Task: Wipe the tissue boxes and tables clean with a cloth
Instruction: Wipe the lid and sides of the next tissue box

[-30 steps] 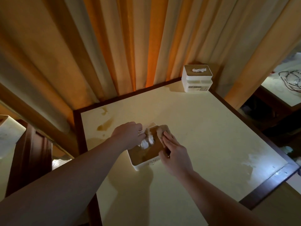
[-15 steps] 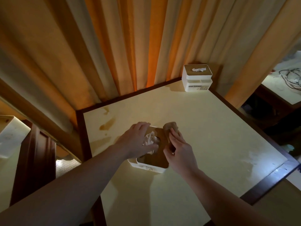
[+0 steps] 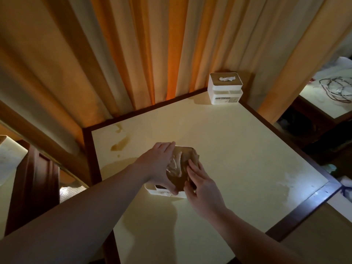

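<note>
A white tissue box (image 3: 165,192) with a brown lid lies in the middle of the cream table (image 3: 238,149), and a white tissue (image 3: 174,164) pokes out of its slot. My left hand (image 3: 157,164) grips the box from the left, fingers over the far edge and thumb down the near side. My right hand (image 3: 203,185) presses a brownish cloth (image 3: 194,156) flat onto the lid's right part with straight fingers. A second white tissue box (image 3: 225,90) stands at the table's far right corner.
Brown stains (image 3: 120,145) mark the table's far left corner, and a whitish smear (image 3: 289,180) lies near its right edge. Orange curtains (image 3: 152,54) hang right behind the table. Another table with cables (image 3: 337,90) stands to the right, and a dark wooden chair back (image 3: 34,180) to the left.
The near tissue box has turned under my hands, so a long white side now faces me. My left hand has shifted further over it, and my right hand has slid the cloth along the lid.
</note>
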`<state>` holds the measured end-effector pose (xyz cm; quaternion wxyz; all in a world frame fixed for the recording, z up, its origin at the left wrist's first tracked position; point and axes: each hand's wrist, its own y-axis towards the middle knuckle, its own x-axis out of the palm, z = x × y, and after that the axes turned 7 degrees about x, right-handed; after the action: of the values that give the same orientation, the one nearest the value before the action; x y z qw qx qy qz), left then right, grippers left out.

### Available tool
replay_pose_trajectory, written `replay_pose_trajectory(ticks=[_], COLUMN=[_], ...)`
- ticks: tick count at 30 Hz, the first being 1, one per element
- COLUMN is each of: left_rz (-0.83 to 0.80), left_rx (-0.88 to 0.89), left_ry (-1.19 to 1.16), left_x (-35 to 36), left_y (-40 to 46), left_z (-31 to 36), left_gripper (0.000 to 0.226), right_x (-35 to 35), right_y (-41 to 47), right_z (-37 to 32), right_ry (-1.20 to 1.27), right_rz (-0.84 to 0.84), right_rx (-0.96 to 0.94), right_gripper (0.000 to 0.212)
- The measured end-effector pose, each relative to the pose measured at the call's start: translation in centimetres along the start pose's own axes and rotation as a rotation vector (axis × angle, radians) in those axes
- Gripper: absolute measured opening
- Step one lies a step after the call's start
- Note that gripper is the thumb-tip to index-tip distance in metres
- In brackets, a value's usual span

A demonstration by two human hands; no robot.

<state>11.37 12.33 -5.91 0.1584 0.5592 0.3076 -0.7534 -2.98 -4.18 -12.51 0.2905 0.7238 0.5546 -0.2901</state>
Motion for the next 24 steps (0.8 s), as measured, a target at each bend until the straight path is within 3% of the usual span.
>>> replay_pose_trajectory(ticks=[4,9,14,19,24], left_rz=[0.076,0.047,0.081,0.086,0.097], left_rx=[-0.115,-0.118,-0.134,-0.129,-0.154], left_ry=[-0.079,-0.081,-0.124,-0.141,-0.180], left_x=[1.3,1.0,1.0,0.9,1.1], left_y=[0.0,-0.4,-0.6,-0.5,-0.8], left_z=[1.4,1.3,1.4,1.2,1.1], left_gripper=[0.167,0.165,0.165,0.166,0.166], right_x=[-0.3,-1.0,-0.7,-1.9,-0.8], right_y=[0.7,2.7,-2.6,1.7,0.2], right_z=[-0.8,-0.3,0.8,-1.4,-1.0], right_ry=[-0.043,-0.099,-0.085,-0.085,-0.069], right_rz=[-0.121,-0.254,-0.199,-0.246,-0.206], right_rx=[0.015,0.018,-0.026,-0.021,0.000], right_gripper=[0.071,0.074,0.064,0.055,0.065])
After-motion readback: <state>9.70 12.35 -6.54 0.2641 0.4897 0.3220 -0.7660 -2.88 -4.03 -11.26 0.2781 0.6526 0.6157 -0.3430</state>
